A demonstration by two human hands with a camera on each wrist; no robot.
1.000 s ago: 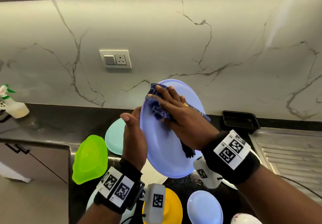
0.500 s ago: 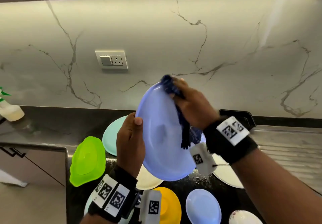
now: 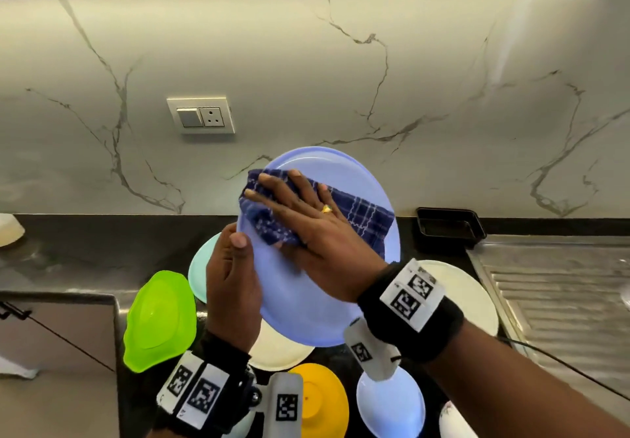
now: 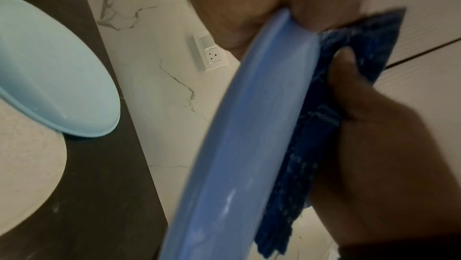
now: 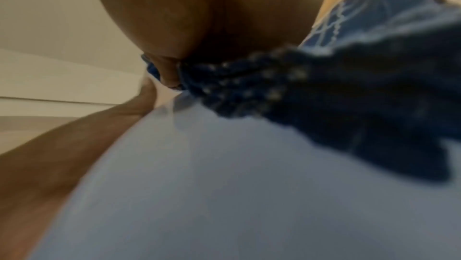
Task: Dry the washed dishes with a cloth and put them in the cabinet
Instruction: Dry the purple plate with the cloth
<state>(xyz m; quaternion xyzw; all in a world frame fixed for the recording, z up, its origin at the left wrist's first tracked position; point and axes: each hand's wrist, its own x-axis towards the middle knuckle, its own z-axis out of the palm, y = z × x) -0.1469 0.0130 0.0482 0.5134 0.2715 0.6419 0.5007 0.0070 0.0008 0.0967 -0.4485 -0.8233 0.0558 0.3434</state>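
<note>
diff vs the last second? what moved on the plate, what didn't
The right hand with the blue checked cloth went from the blue plate face up over its top rim half a second ago, and now presses the cloth flat on the upper face again, fingers spread. The left hand keeps gripping the plate's left edge, plate still raised and tilted. The dishes on the counter have not moved.

**Crowded bench below the lavender plate**

The lavender plate is held tilted above the bench, and the dishes under it block a straight way down: a teal plate and green bowl to its left, cream plates beneath, a yellow bowl and small blue plate nearer the person. Right of the plate, a black tray stands at the wall. Bare dark bench lies far left of the plate, past the green bowl.
</note>
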